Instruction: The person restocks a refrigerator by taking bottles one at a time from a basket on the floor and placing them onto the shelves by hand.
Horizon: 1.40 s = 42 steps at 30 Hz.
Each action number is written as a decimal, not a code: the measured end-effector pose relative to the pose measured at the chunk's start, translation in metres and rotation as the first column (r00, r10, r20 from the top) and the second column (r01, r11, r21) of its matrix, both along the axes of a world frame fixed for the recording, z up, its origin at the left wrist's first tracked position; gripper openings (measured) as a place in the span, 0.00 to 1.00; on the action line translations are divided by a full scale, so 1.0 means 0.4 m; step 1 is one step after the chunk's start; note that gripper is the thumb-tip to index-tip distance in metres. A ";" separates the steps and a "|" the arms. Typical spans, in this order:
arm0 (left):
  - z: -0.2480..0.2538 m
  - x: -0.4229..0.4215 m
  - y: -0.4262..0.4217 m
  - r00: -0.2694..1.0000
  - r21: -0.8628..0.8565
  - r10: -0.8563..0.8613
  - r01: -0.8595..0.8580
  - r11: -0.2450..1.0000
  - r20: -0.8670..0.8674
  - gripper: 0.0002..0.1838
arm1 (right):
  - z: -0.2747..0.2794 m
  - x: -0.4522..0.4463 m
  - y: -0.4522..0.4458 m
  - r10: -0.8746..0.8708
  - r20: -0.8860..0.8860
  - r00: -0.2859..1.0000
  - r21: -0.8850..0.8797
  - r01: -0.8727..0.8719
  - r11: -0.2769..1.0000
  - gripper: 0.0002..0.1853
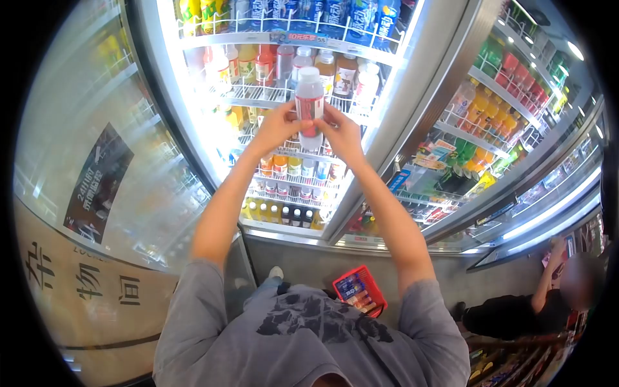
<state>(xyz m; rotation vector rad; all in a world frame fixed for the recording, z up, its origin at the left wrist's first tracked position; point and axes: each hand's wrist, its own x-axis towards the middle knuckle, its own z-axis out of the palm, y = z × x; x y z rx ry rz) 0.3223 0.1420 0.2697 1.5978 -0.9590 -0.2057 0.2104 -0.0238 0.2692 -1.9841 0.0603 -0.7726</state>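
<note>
A clear bottle [309, 97] with a white cap and a pink and white label stands upright between my two hands, in front of the lit cooler shelves. My left hand [281, 129] grips its left side with thumb and fingers. From the right, my right hand [340, 134] holds the same bottle, its thumb on the label. Just behind it, a shelf rack [258, 97] carries a row of bottles with red, yellow, brown and white contents.
Blue bottles [309, 16] fill the shelf above. An open glass door [84, 129] is at left; closed coolers [477, 122] line the right. A red basket [382, 293] with packages sits on the floor. Another person [516, 313] is at lower right.
</note>
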 end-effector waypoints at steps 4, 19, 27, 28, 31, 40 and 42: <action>0.025 0.118 0.010 0.945 -0.016 0.153 -0.155 0.988 0.290 0.31 | 0.032 0.115 0.014 0.008 0.118 0.993 -0.113 0.005 0.994 0.25; 0.089 0.376 -0.016 0.882 -0.065 0.361 -0.359 0.931 0.302 0.28 | 0.035 0.517 -0.019 0.128 0.323 0.938 -0.212 -0.060 0.975 0.28; 0.044 0.503 -0.042 0.907 -0.179 0.359 -0.324 0.929 0.221 0.27 | 0.043 0.577 -0.017 0.032 0.235 0.971 -0.266 0.032 0.963 0.26; 0.062 0.501 -0.027 0.926 -0.119 0.303 -0.283 0.952 0.225 0.27 | 0.052 0.572 -0.010 0.063 0.265 0.962 -0.273 0.012 0.962 0.25; 0.075 0.493 -0.002 0.919 -0.047 0.289 -0.288 0.957 0.269 0.26 | 0.031 0.610 -0.001 0.157 0.340 0.927 -0.189 -0.096 0.977 0.26; 0.015 0.563 -0.057 0.848 -0.073 0.393 -0.394 0.916 0.357 0.28 | -0.051 0.707 -0.031 0.053 0.291 0.955 -0.223 0.013 0.975 0.30; 0.019 0.566 -0.058 0.817 -0.067 0.392 -0.403 0.913 0.423 0.26 | -0.028 0.673 -0.022 0.018 0.153 0.988 -0.195 0.013 0.981 0.32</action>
